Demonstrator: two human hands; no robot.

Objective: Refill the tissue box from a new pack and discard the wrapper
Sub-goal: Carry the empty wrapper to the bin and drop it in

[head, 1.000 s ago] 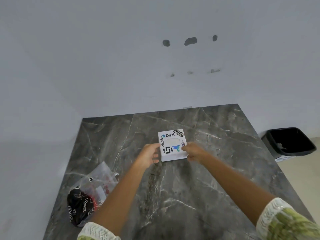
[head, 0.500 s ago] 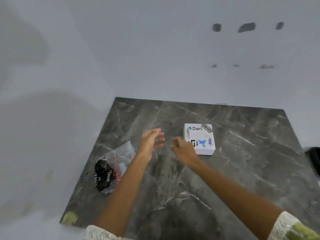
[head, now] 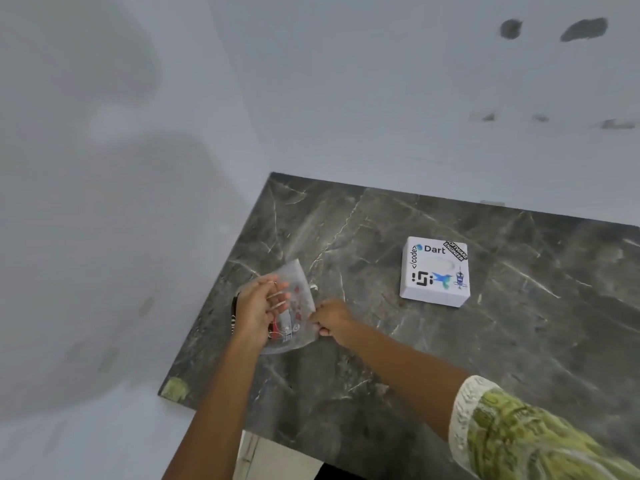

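A white square tissue box (head: 434,271) with stickers lies flat on the dark marble table (head: 398,341), right of centre. Near the table's left edge both hands hold a clear plastic wrapper (head: 298,306) with red and black print. My left hand (head: 258,311) grips its left side, fingers spread over the plastic. My right hand (head: 330,320) pinches its right edge. The wrapper's black part is mostly hidden behind my left hand.
White walls meet in a corner behind the table's far left. The table's left edge and near left corner (head: 176,389), with a greenish chipped patch, are close to my hands. Bare marble lies between the wrapper and the box.
Both hands let go of the tissue box, moved left and took hold of the wrapper, lifting it. The view swung left, so the black bin left the frame.
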